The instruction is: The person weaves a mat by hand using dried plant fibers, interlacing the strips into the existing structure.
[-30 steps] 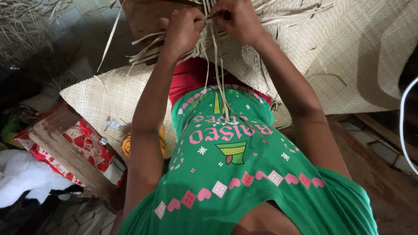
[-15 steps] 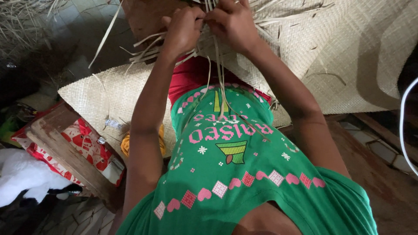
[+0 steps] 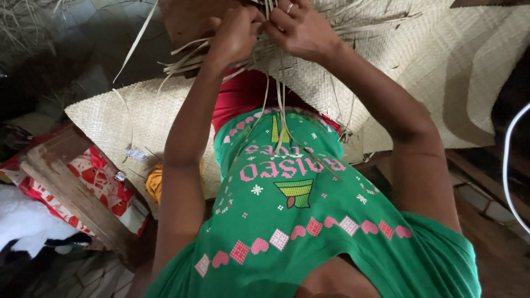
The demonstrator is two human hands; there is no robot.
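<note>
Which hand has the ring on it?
The right hand: a pale ring sits on one finger as it pinches the loose straw strips of the woven mat. The left hand is bare.

Tan checker-woven mat (image 3: 441, 72); green shirt (image 3: 309, 232), pink diamond-heart pattern.

A red-and-white patterned package (image 3: 96, 182), flat and roughly rectangular, lies at the lower left, partly under a bare wooden board (image 3: 72, 193) that crosses it diagonally. Its covering is bright red with white blotches; whether it is a printed sack or a wrapped bundle is hard to tell from this angle. Its near edge runs beside a white cloth (image 3: 25, 221) at the left border. Just above it, on the edge of the woven mat (image 3: 127, 118), sits a small crinkled silvery wrapper (image 3: 136, 155), and a second tiny foil scrap (image 3: 120, 176) rests on the package itself.
</note>
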